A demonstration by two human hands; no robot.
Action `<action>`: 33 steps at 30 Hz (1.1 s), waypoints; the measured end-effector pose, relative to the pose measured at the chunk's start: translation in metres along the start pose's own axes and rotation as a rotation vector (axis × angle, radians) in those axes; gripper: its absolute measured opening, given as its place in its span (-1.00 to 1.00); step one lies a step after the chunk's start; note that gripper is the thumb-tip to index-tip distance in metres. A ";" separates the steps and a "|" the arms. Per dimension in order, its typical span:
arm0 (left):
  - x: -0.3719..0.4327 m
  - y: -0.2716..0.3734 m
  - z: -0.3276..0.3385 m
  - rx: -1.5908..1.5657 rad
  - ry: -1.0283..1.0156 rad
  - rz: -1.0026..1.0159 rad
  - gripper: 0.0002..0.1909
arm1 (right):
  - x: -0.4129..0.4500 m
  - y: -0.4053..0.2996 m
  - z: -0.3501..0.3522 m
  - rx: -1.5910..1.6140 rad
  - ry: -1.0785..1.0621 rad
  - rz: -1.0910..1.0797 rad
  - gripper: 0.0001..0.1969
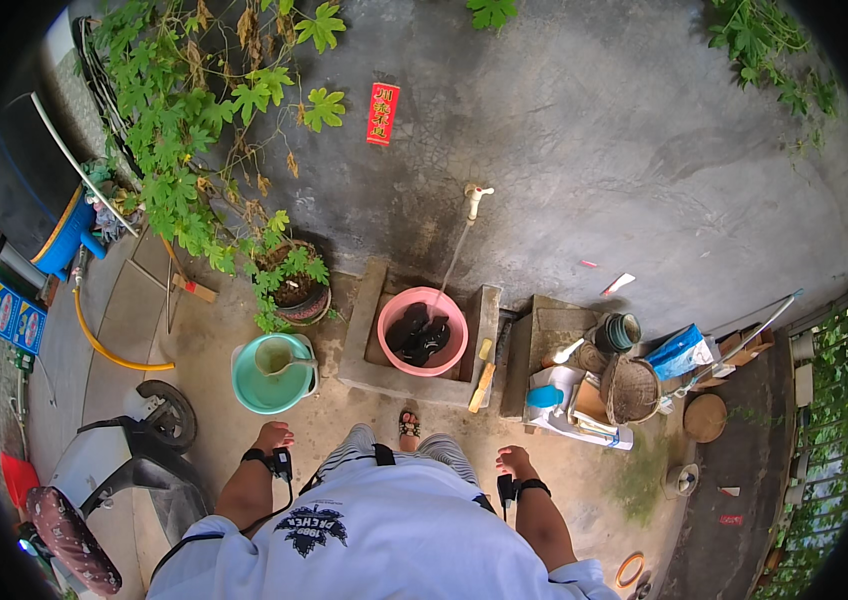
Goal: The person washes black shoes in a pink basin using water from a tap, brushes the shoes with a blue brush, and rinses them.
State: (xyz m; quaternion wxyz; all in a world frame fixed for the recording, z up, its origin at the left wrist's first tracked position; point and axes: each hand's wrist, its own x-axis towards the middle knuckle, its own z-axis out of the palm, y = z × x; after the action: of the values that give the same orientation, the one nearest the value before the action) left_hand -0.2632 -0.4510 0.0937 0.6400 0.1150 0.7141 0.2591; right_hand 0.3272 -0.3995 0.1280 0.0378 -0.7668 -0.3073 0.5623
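Note:
My left hand (274, 436) hangs beside my body with loosely curled fingers and nothing in it. Closest to it is a turquoise basin (247, 394) holding water, with a pale green ladle (274, 356) resting in it. My right hand (515, 460) hangs on the other side, also bare, fingers half curled. Before me a pink basin (457, 300) stands inside a concrete wash trough (409, 382). Dark items (416, 334), shoes or cloth, lie in the basin. From a white wall tap (477, 196), water runs down into it.
A wooden-looking brush (482, 388) lies on the trough's right rim. Right of it, a second concrete trough (517, 367) is beside a wicker basket (630, 390) and stacked pots (616, 332). Leftward are a potted vine (300, 289), a yellow hose (112, 354) and a scooter (131, 457).

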 end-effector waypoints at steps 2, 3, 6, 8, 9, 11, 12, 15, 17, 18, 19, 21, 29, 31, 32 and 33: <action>0.001 -0.001 0.001 0.028 0.004 0.005 -0.66 | 0.000 0.000 -0.001 0.008 0.000 0.000 -0.78; 0.001 0.001 0.003 0.031 0.001 0.005 -0.66 | 0.000 -0.001 -0.002 0.018 0.004 0.007 -0.78; -0.003 0.008 0.010 0.005 0.018 0.002 -0.68 | 0.007 0.001 -0.003 0.020 0.017 0.016 -0.79; -0.007 0.010 0.007 -0.002 0.015 0.000 -0.68 | 0.008 0.002 -0.001 0.003 0.026 -0.015 -0.77; -0.008 0.010 0.006 0.003 0.027 0.005 -0.68 | 0.008 0.000 -0.001 -0.029 0.017 -0.025 -0.76; -0.007 0.007 0.003 -0.015 0.018 0.007 -0.68 | 0.007 -0.006 0.001 -0.027 -0.006 -0.035 -0.76; -0.006 0.007 0.002 -0.009 0.032 -0.004 -0.66 | 0.007 -0.008 0.002 -0.021 -0.001 -0.029 -0.76; -0.002 0.005 0.002 -0.040 -0.023 -0.028 -0.63 | 0.006 -0.008 0.003 0.008 -0.025 -0.026 -0.78; 0.002 0.003 0.003 -0.034 -0.016 -0.021 -0.62 | 0.006 -0.004 0.002 -0.010 -0.015 -0.053 -0.79; 0.002 0.005 0.006 -0.030 -0.015 -0.016 -0.62 | 0.007 -0.001 0.003 0.013 0.015 -0.019 -0.79; 0.001 0.006 0.009 -0.027 -0.014 -0.011 -0.62 | 0.008 0.003 0.004 0.011 0.010 -0.022 -0.79; 0.002 0.006 0.009 -0.004 0.014 -0.009 -0.63 | 0.007 0.007 0.004 0.009 -0.005 -0.015 -0.79; -0.007 0.010 0.011 -0.041 0.026 -0.022 -0.67 | 0.004 0.006 0.005 0.100 0.039 -0.006 -0.84; -0.010 0.010 0.011 -0.039 0.032 -0.021 -0.67 | 0.008 0.004 0.003 0.049 0.017 -0.017 -0.81; -0.011 0.009 0.012 -0.036 0.038 -0.022 -0.67 | 0.010 0.004 0.002 -0.001 -0.005 -0.028 -0.78; -0.009 0.006 0.009 -0.038 0.040 -0.021 -0.67 | 0.010 0.001 0.002 -0.003 -0.007 -0.030 -0.78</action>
State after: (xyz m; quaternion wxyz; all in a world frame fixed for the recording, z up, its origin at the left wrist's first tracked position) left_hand -0.2535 -0.4487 0.1044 0.6303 0.0901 0.7230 0.2682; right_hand 0.3278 -0.3962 0.1184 0.0440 -0.7603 -0.3195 0.5639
